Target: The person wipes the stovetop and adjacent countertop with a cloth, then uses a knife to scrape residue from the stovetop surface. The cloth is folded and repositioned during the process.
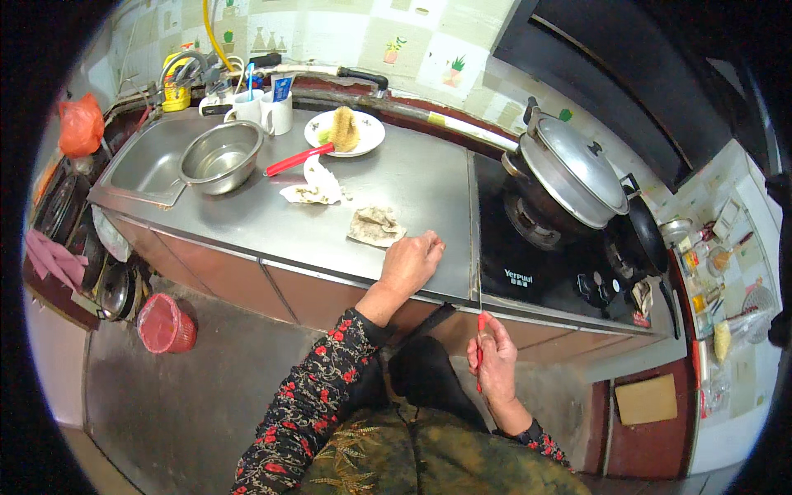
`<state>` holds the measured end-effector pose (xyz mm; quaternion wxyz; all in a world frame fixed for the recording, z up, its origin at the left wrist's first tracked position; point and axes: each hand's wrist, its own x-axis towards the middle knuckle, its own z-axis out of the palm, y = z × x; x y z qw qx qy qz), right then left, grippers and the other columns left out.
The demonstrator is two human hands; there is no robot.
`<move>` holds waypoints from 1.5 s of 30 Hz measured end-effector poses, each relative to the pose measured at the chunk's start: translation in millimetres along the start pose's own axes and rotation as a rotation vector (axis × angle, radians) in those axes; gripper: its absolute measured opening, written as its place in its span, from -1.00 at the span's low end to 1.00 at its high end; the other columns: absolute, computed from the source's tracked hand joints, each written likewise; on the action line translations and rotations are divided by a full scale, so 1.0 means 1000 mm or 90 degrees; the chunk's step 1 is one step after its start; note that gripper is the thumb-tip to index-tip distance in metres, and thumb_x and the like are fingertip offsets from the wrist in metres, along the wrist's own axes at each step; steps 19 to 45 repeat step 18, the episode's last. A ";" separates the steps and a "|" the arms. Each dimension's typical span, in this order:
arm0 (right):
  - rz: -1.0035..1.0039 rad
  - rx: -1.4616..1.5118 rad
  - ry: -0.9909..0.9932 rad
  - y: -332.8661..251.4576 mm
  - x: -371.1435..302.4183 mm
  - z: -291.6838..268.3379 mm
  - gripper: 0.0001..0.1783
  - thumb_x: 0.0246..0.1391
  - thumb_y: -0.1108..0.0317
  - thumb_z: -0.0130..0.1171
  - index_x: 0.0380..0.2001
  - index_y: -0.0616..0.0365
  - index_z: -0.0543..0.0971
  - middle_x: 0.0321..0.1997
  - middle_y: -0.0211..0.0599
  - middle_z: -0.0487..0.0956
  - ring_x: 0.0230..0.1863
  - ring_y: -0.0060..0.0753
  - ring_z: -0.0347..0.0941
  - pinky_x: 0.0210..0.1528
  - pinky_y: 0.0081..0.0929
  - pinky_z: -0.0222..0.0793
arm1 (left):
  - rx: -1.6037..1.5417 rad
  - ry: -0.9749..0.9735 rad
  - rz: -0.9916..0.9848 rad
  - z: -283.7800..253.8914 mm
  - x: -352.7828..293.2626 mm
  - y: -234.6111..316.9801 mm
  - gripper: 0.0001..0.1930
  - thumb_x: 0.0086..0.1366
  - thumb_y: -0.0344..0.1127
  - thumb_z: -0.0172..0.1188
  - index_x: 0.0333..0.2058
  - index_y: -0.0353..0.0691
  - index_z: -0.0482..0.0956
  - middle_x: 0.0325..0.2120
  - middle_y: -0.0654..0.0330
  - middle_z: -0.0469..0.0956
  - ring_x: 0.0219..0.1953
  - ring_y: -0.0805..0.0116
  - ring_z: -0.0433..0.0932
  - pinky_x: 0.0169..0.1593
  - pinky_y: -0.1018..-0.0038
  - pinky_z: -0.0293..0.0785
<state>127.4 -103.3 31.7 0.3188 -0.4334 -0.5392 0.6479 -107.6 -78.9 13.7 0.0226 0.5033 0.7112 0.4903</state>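
Observation:
My left hand (412, 262) is closed above the front part of the steel counter; what its fingers hold, if anything, is hidden. Just beyond it lies a soiled, crumpled pale cloth or tissue (375, 226). In front of the counter edge, my right hand (498, 363) grips a slim red-handled tool (481, 346) upright. Its thin metal part points toward the seam beside the stove, and its kind is unclear. Farther back, another dirty white wad (312, 191) rests below a red handle (299, 160), which leads to a tan bristly piece (345, 130) on a white plate (370, 134).
A metal basin (221, 177) holding water sits at the sink (136, 169), near white mugs (277, 115). To the right, a lidded pot (577, 161) stands on the black stove (528, 301), with a dark pan (648, 235) beside it. A red basket (167, 323) is on the floor.

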 end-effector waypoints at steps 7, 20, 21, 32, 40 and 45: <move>0.018 0.101 0.052 -0.005 0.003 0.022 -0.67 0.32 0.29 -0.12 0.11 0.04 0.35 -0.54 -0.46 0.39 -0.70 -0.71 0.15 -0.69 -0.70 0.09 | -0.023 0.008 0.003 -0.002 -0.001 -0.005 -0.80 0.24 -0.21 0.16 -0.38 -0.22 0.62 -0.54 0.00 0.61 -0.43 -0.05 0.60 -0.32 0.16 0.50; 0.115 0.163 0.021 -0.012 0.017 0.011 -0.76 0.31 0.15 -0.04 -0.08 0.00 0.33 -0.61 -0.53 0.29 -0.73 -0.68 0.13 -0.71 -0.66 0.06 | 0.000 0.000 -0.017 -0.005 -0.001 -0.001 -0.78 0.24 -0.17 0.16 -0.37 -0.20 0.62 -0.55 -0.01 0.60 -0.42 -0.04 0.61 -0.30 0.16 0.51; 0.115 0.163 0.021 -0.012 0.017 0.011 -0.76 0.31 0.15 -0.04 -0.08 0.00 0.33 -0.61 -0.53 0.29 -0.73 -0.68 0.13 -0.71 -0.66 0.06 | 0.000 0.000 -0.017 -0.005 -0.001 -0.001 -0.78 0.24 -0.17 0.16 -0.37 -0.20 0.62 -0.55 -0.01 0.60 -0.42 -0.04 0.61 -0.30 0.16 0.51; 0.115 0.163 0.021 -0.012 0.017 0.011 -0.76 0.31 0.15 -0.04 -0.08 0.00 0.33 -0.61 -0.53 0.29 -0.73 -0.68 0.13 -0.71 -0.66 0.06 | 0.000 0.000 -0.017 -0.005 -0.001 -0.001 -0.78 0.24 -0.17 0.16 -0.37 -0.20 0.62 -0.55 -0.01 0.60 -0.42 -0.04 0.61 -0.30 0.16 0.51; 0.115 0.163 0.021 -0.012 0.017 0.011 -0.76 0.31 0.15 -0.04 -0.08 0.00 0.33 -0.61 -0.53 0.29 -0.73 -0.68 0.13 -0.71 -0.66 0.06 | 0.000 0.000 -0.017 -0.005 -0.001 -0.001 -0.78 0.24 -0.17 0.16 -0.37 -0.20 0.62 -0.55 -0.01 0.60 -0.42 -0.04 0.61 -0.30 0.16 0.51; 0.115 0.163 0.021 -0.012 0.017 0.011 -0.76 0.31 0.15 -0.04 -0.08 0.00 0.33 -0.61 -0.53 0.29 -0.73 -0.68 0.13 -0.71 -0.66 0.06 | 0.000 0.000 -0.017 -0.005 -0.001 -0.001 -0.78 0.24 -0.17 0.16 -0.37 -0.20 0.62 -0.55 -0.01 0.60 -0.42 -0.04 0.61 -0.30 0.16 0.51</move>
